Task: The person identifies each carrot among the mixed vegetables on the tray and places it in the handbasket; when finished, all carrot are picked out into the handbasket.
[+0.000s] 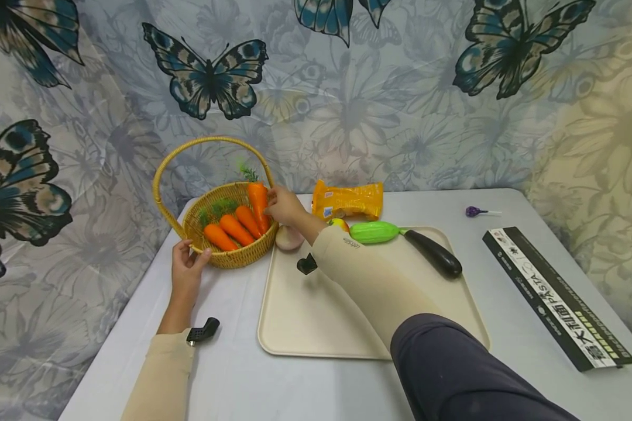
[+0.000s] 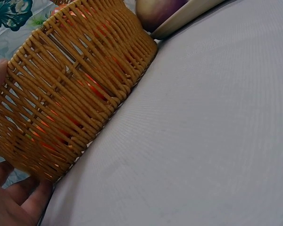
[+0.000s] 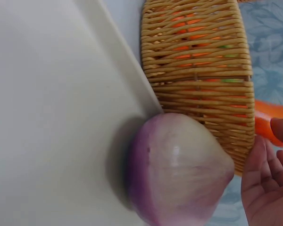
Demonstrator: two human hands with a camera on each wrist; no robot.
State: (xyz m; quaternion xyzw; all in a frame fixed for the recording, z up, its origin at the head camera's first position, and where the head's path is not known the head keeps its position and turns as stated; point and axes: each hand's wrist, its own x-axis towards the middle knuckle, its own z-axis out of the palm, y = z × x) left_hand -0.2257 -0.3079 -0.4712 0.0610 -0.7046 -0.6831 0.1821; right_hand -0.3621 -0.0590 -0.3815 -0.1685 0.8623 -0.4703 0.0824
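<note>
A wicker basket (image 1: 244, 257) with a tall hoop handle stands at the left of the table, holding several orange carrots (image 1: 235, 229) with green tops. My left hand (image 1: 186, 275) grips its near left side, thumb at the rim and fingers low on the woven wall in the left wrist view. At the opposite side, my right hand (image 1: 287, 206) holds the rim, with its fingers against the outer wall and the thumb over the upright carrot (image 3: 269, 120). Below that hand, a purple-and-white onion (image 3: 179, 169) sits at the tray's corner, close against the basket.
A beige tray (image 1: 316, 327) carries a green vegetable (image 1: 374, 232) and an eggplant (image 1: 434, 254). Behind lie an orange snack packet (image 1: 347, 200) and a partly hidden red-yellow fruit (image 1: 340, 224). Farther right are a purple lollipop (image 1: 474, 211) and a long black pasta box (image 1: 558, 298).
</note>
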